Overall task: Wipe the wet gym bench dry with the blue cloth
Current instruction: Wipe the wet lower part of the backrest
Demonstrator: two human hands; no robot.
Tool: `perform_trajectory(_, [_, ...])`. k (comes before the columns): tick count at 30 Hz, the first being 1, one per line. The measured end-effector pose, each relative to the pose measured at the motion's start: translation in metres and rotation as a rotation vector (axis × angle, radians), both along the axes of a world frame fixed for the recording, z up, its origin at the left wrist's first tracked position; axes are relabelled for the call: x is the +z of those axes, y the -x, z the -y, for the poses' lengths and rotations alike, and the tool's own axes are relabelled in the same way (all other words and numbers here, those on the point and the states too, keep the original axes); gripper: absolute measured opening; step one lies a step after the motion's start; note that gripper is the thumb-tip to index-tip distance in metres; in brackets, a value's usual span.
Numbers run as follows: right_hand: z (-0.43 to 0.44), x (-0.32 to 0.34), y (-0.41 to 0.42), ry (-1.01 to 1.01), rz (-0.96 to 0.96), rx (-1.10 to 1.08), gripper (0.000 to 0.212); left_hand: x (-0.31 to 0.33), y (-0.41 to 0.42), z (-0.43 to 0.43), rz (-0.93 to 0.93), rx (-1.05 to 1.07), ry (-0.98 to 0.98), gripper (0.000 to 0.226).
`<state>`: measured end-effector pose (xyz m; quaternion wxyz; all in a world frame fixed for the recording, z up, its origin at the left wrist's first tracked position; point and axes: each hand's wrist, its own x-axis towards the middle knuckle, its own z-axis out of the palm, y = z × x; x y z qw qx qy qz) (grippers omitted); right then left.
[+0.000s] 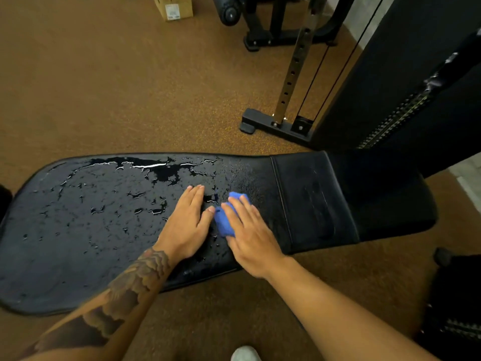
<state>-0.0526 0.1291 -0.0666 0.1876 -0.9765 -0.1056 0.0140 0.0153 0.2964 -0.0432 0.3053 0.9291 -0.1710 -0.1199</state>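
A black padded gym bench [78, 243] runs left to right across the view, its long pad covered with water pools and droplets. The shorter seat pad [317, 199] on the right looks mostly dry. A small folded blue cloth [225, 222] lies on the pad near the seam. My right hand [250, 235] presses flat on the cloth with straight fingers. My left hand [187, 225] rests flat on the wet pad just left of the cloth, thumb touching it.
A cable machine [390, 87] with a steel post and black base stands behind the bench on the right. Another black machine frame [260, 27] and a cardboard box [174, 6] sit at the back. Brown speckled floor [104, 87] surrounds the bench. A weight stack [458, 308] stands near right.
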Motion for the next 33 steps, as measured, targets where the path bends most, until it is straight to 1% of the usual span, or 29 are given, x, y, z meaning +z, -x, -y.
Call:
perform_trajectory(2, [0.016,0.003,0.024,-0.014,-0.004,0.018,0.066,0.000,0.001,-0.003,0.006,-0.033,-0.040,0.070])
perform_trajectory(4, [0.037,0.003,0.028,-0.008,-0.013,-0.057,0.066,0.001,0.004,-0.007,-0.004,-0.072,-0.093,0.072])
perform_trajectory(7, [0.054,0.003,0.004,0.037,-0.016,-0.186,0.064,0.004,0.006,-0.014,0.017,-0.119,-0.148,0.080])
perform_trajectory(11, [0.029,0.000,-0.032,0.036,0.003,-0.288,0.064,0.004,0.009,-0.023,0.084,-0.121,-0.174,0.080])
perform_trajectory(14, [-0.007,-0.002,-0.022,0.016,0.027,-0.234,0.066,-0.002,0.013,-0.033,0.109,-0.091,-0.152,0.082])
perform_trajectory(16, [-0.021,-0.002,0.005,-0.003,0.020,-0.137,0.066,-0.008,0.016,-0.039,0.128,-0.084,-0.139,0.085])
perform_trajectory(18, [-0.020,0.000,0.035,-0.022,0.004,-0.086,0.064,-0.011,0.021,-0.044,0.148,-0.090,-0.155,0.085])
perform_trajectory(21, [0.007,-0.001,0.059,-0.024,-0.006,-0.155,0.065,-0.008,0.029,-0.048,0.174,-0.101,-0.198,0.084])
perform_trajectory(25, [0.037,-0.001,0.039,0.014,-0.005,-0.307,0.065,0.006,0.048,-0.058,0.193,-0.076,-0.229,0.087])
perform_trajectory(28, [0.029,-0.002,0.012,0.035,-0.006,-0.348,0.061,0.010,0.081,-0.077,0.218,-0.063,-0.284,0.090])
perform_trajectory(30, [0.018,-0.003,0.003,0.026,0.000,-0.370,0.062,0.000,0.101,-0.091,0.208,-0.103,-0.369,0.091])
perform_trajectory(33, [0.010,-0.003,0.011,0.018,0.009,-0.310,0.063,-0.020,0.114,-0.101,0.197,-0.139,-0.473,0.085])
